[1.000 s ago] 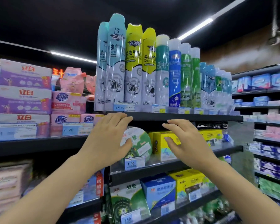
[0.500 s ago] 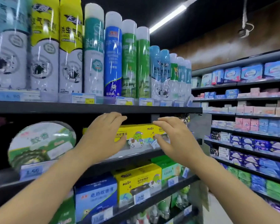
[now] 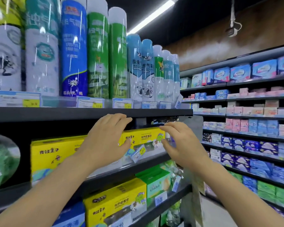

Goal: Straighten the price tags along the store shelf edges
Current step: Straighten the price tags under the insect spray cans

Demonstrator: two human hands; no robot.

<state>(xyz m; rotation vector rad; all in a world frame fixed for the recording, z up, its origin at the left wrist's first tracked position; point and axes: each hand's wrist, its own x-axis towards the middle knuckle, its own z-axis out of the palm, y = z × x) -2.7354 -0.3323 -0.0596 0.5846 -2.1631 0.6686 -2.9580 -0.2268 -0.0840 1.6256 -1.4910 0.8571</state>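
Head view faces shelves (image 3: 92, 114) closely, angled rightward.

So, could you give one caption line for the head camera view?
Both hands, left and right, reach toward a tilted price tag before yellow boxes.

tilted tag (image 3: 138, 152): blue-white with yellow patch, askew on middle shelf edge
top tags (image 3: 90, 102): upright, in a row along upper shelf edge
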